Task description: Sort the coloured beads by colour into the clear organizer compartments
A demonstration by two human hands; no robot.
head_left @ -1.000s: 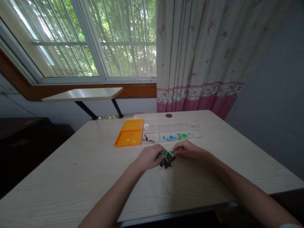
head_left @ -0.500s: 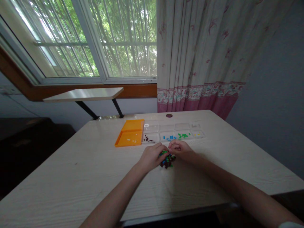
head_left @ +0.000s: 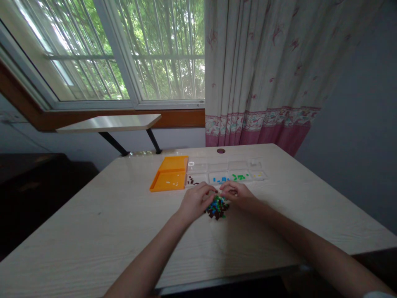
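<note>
A pile of tiny brown, green and blue plastic bricks lies on the table between my hands. My left hand curves over the pile's left edge, its thumb and fingers apart. A tiny dark piece shows by its fingertips; I cannot tell whether they touch it. At the pile's upper right, my right hand has its fingers curled closed; what they hold is too small to make out. Just beyond stands a clear compartment tray with brown, blue, green and yellow pieces in separate front compartments.
An open orange case adjoins the tray's left end, with a few white pieces in its near half. A raised shelf stands at the table's back left. Behind the table are a window and a curtain.
My left hand has drawn slightly up and left, uncovering more of the brick pile. The right hand has shifted slightly, its fingers still curled. Tray and case have not moved.
</note>
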